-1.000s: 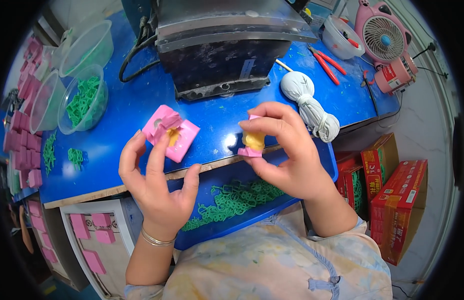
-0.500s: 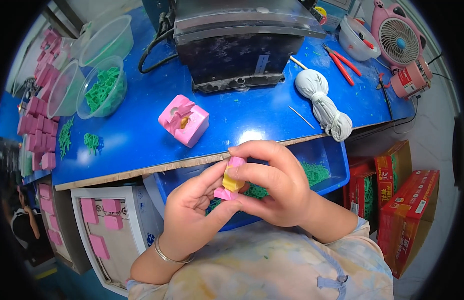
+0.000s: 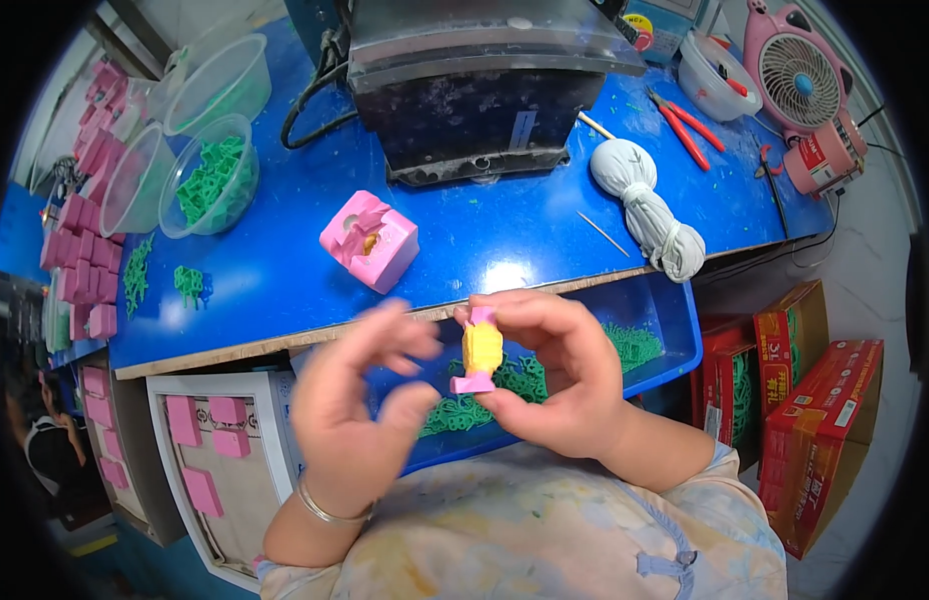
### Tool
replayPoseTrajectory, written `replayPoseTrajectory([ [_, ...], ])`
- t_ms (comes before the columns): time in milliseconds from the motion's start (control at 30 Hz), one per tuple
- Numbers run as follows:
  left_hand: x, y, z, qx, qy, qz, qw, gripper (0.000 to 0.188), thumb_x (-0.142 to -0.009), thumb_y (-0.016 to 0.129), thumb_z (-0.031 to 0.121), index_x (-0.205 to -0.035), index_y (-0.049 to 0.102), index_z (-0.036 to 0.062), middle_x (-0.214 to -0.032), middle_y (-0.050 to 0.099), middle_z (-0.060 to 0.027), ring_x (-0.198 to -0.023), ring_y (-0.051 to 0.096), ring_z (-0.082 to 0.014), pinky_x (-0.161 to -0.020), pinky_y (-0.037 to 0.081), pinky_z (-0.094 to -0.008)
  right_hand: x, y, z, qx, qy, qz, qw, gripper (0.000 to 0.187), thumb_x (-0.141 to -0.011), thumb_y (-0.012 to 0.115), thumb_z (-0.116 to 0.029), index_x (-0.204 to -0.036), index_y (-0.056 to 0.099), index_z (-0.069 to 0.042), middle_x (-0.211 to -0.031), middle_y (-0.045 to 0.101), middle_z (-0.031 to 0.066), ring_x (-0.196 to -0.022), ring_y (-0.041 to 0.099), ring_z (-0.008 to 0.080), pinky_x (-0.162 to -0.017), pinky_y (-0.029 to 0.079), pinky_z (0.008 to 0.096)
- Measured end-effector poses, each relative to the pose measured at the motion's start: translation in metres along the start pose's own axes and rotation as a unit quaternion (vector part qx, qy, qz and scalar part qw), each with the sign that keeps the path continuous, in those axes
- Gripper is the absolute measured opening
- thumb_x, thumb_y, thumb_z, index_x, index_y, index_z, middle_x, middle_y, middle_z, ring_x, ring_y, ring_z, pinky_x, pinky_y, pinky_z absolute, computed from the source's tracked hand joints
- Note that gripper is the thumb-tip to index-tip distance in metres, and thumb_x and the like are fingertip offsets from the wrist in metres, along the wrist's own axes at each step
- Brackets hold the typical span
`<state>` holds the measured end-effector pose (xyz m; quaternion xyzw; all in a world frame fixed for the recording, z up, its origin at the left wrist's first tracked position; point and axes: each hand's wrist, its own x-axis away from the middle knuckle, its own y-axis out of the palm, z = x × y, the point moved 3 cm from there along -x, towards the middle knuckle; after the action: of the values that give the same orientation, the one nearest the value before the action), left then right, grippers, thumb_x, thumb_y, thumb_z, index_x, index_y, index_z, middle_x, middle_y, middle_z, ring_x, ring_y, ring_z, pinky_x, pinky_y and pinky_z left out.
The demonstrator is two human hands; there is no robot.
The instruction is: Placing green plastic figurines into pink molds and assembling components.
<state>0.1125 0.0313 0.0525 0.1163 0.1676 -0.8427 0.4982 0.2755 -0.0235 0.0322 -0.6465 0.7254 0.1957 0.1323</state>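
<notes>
A small pink mould piece [image 3: 479, 350] with a yellow lump stands upright, pinched above the blue tray.

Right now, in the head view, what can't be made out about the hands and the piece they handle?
- Left hand: motion-blurred, so whether its fingers touch the yellow piece cannot be told.
- Yellow piece: its far side and lower end are covered by the right hand and the pink part; its shape is unclear.
- Pink mould on the bench: the cavity contents are too small to identify.
- Green parts in the blue tray: partly hidden behind both hands.
</notes>
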Motion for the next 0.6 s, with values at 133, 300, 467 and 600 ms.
replayPoseTrajectory([
  [133, -0.041, -0.036, -0.009, -0.339, 0.041, 0.041, 0.939, 0.067, -0.070, 0.066, 0.000, -0.131, 0.039, 0.0029, -0.130, 0.042, -0.0156, -0.107, 0.051, -0.0202, -0.083, 0.044, -0.0285, -0.006, -0.004, -0.003, -0.065, 0.045, -0.008, 0.997, 0.056, -0.070, 0.069, 0.001, -0.119, 0.042, -0.001, -0.121, 0.048, 0.0127, -0.109, 0.050, 0.0206, -0.093, 0.040, 0.0355],
  [300, -0.062, -0.029, -0.022, -0.027, -0.066, -0.082, 0.994, 0.068, -0.071, 0.064, 0.000, -0.133, 0.037, 0.0057, -0.128, 0.044, -0.0109, -0.112, 0.047, -0.0196, -0.089, 0.042, -0.0286, -0.044, 0.011, -0.028, -0.012, -0.032, -0.106, 0.994, 0.062, -0.071, 0.067, 0.002, -0.124, 0.036, 0.001, -0.123, 0.046, 0.0166, -0.113, 0.048, 0.0242, -0.095, 0.038, 0.0377],
  [467, -0.043, 0.007, -0.004, -0.254, 0.041, -0.095, 0.962, 0.050, -0.070, 0.068, 0.009, -0.113, 0.045, 0.0013, -0.102, 0.049, -0.0075, -0.089, 0.051, -0.0156, -0.073, 0.044, -0.0275, -0.075, 0.044, -0.028, -0.095, 0.005, -0.075, 0.993, 0.054, -0.075, 0.066, -0.006, -0.121, 0.039, 0.001, -0.109, 0.050, 0.0116, -0.101, 0.052, 0.0195, -0.085, 0.044, 0.0301],
  [600, -0.030, 0.000, -0.024, 0.205, -0.137, 0.009, 0.969, 0.053, -0.078, 0.057, -0.010, -0.125, 0.036, -0.0003, -0.118, 0.046, -0.0112, -0.109, 0.049, -0.0181, -0.094, 0.040, -0.0313, -0.075, 0.010, -0.017, -0.021, 0.109, -0.027, 0.994, 0.052, -0.081, 0.059, 0.000, -0.127, 0.035, 0.000, -0.117, 0.045, 0.0121, -0.108, 0.048, 0.0189, -0.094, 0.041, 0.0330],
])
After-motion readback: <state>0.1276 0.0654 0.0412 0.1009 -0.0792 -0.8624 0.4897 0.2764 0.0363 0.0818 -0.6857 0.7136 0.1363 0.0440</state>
